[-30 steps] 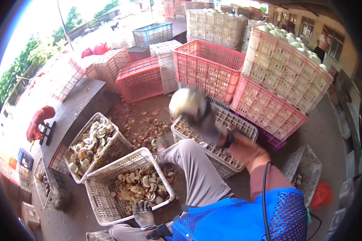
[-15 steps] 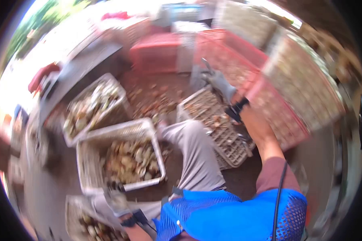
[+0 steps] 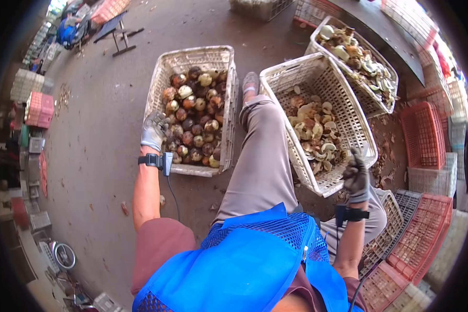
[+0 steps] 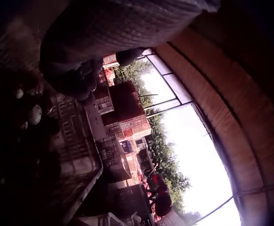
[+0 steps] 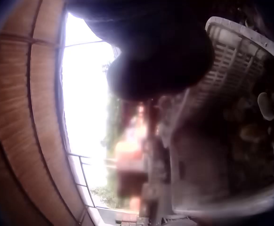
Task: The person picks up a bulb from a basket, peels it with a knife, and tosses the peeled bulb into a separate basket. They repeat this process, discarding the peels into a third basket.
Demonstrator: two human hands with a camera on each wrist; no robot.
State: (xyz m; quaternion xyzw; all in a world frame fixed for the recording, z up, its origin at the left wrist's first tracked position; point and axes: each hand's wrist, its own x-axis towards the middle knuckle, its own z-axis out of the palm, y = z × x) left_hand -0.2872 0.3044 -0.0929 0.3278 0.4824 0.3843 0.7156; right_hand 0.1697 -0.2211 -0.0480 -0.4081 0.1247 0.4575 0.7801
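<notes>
Gloved in grey, the left hand [image 3: 155, 131] reaches over the left wall of a dirty white plastic crate [image 3: 152, 96], its fingers loosely bent above round brown and cream onions [image 3: 187, 124] and no onion seen in its grasp. Those onions lie heaped inside the crate, some reddish-brown and some with pale patches. A black wrist strap [image 3: 150, 160] carrying a small grey device sits just behind the glove.

Opposite, the dark-gloved right hand [image 3: 356, 179] hangs at the near right corner of a second off-white, lattice-walled crate [image 3: 297, 60]. Its fingers look bent, but blur and shadow keep me from telling whether they grip anything. Pale and brown curved peelings [image 3: 317, 127] lie in that crate.

Between the two crates stretches a leg in greyish-mauve trousers [image 3: 262, 153], ending in a grey shoe [image 3: 250, 86]. A blue mesh vest [image 3: 234, 265] covers the person's torso.

Beyond the second crate, a third whitish crate [image 3: 393, 79] holds more peelings and green-white scraps, near a long dark flat surface [image 3: 382, 31]. Red plastic crates [image 3: 424, 136] stand at the right, with loose skins scattered on the brown floor [image 3: 99, 151] near them. A black folding stool [image 3: 120, 34] stands at the upper left.
</notes>
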